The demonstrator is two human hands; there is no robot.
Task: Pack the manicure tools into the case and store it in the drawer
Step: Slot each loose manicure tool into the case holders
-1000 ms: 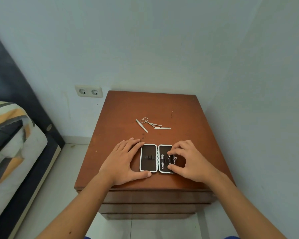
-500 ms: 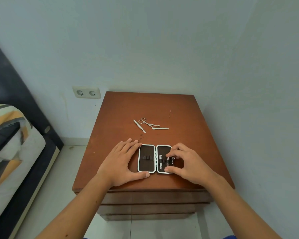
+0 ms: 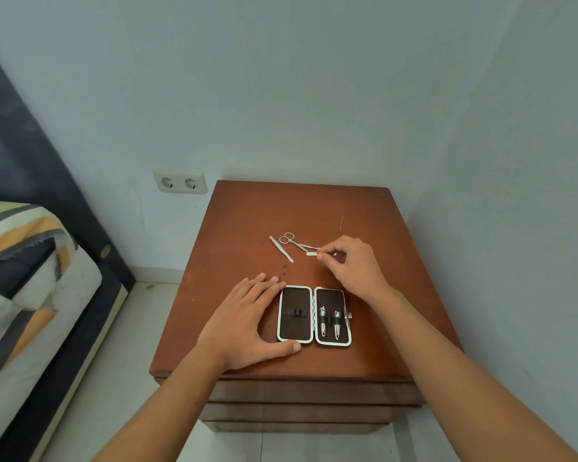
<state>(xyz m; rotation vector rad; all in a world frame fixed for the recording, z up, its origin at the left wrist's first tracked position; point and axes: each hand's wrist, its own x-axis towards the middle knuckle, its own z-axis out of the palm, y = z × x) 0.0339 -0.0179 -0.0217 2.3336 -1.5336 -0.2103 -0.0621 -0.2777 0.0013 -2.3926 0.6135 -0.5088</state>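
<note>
— Two nail clippers (image 3: 329,323) sit strapped in the right half of the open manicure case (image 3: 314,315), which lies flat near the front edge of the bench (image 3: 247,228). Where are the hands?

— At the case's 9 o'clock the left hand (image 3: 247,323) lies flat on the wood, fingers straight, its grip released, thumb tip touching the case's near left corner. The right hand (image 3: 356,265) is at the case's 12 o'clock, its grip pinched on the end of a small metal file (image 3: 311,253).

— Which tools are loose?

— At 11 o'clock from the case, well apart from it, tweezers (image 3: 281,249) lie on the wood, with small scissors (image 3: 292,241) just beside them; the scissor tips reach toward the file. The case's left half shows only its black elastic loops (image 3: 296,312).

— And around the bench?

— At its 10 o'clock a double wall socket (image 3: 180,182); at 9 o'clock a bed (image 3: 24,261) with striped bedding. Drawer fronts (image 3: 314,393) show shut below the front edge.
</note>
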